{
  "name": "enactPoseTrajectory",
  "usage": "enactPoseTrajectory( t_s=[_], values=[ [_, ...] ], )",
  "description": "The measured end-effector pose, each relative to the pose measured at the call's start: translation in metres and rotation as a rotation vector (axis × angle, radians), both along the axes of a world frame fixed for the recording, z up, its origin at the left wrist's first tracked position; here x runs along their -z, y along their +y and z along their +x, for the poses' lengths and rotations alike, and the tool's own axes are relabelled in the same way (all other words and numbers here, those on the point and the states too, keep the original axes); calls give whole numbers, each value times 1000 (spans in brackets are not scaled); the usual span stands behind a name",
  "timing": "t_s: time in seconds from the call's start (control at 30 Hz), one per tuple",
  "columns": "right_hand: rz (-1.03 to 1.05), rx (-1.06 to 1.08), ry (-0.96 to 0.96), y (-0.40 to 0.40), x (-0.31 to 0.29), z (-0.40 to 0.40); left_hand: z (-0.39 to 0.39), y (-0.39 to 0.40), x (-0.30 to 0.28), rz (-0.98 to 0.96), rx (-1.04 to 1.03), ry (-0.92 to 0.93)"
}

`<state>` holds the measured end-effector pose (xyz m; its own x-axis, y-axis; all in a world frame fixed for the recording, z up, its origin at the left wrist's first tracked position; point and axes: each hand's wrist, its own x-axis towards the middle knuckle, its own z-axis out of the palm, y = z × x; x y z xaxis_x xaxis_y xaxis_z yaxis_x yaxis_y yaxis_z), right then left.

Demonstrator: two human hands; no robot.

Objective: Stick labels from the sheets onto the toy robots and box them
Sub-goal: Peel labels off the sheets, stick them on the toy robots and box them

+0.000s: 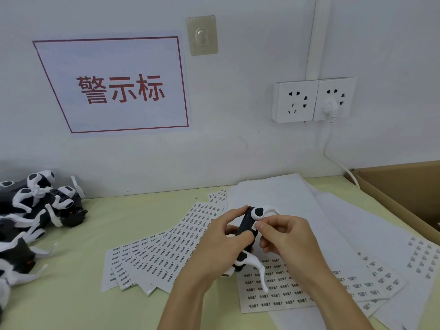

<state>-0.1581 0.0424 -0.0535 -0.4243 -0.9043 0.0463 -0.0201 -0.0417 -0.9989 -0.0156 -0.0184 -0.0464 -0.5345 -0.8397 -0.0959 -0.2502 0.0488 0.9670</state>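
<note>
At the far left of the pale green table (78, 246), a heap of black-and-white toy robots (31, 210) lies against the wall, their white legs sticking out in all directions. To the right of the heap, a fan of label sheets (164, 248) is spread on the table, each sheet printed with rows of small black marks. Above the middle of those sheets the left hand (221, 236) grips a toy robot (247, 228) held off the table, fingers curled round its dark body with the thumb lying across the near side. Just beside it, the right hand (285, 236) pinches a small label (254, 226) between thumb and forefinger and presses it on the robot's body, below a white-and-black round joint; its other fingers are curled in. One white leg of the robot hangs down over another label sheet (285, 289) under the wrists. Further right lie blank white backing sheets (297, 198) and more partly used label sheets (421, 260). At the far right edge stands an open cardboard box (404, 186); its inside is out of view.
</note>
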Motion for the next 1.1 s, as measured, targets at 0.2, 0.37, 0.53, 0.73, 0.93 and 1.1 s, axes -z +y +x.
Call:
enactPoseTrajectory(
  t_s=[0.2, 0.37, 0.53, 0.73, 0.93, 1.1],
  values=[
    [9, 14, 4, -1, -1, 0, -1, 2, -1, -33, -19, -16],
    [5, 15, 12, 0, -2, 1, -1, 3, -1, -69, -33, -20],
    [6, 25, 14, 1, -2, 1, -2, 4, -2, -85, -38, -13],
    [14, 27, 28, 1, -2, 1, -4, 5, -3, -83, -46, -1],
    [29, 36, 33, 0, -3, 2, -4, 5, -3, -89, -50, 6],
    [40, 45, 39, 2, -4, 2, -6, 4, -2, -92, -52, 26]
  ],
)
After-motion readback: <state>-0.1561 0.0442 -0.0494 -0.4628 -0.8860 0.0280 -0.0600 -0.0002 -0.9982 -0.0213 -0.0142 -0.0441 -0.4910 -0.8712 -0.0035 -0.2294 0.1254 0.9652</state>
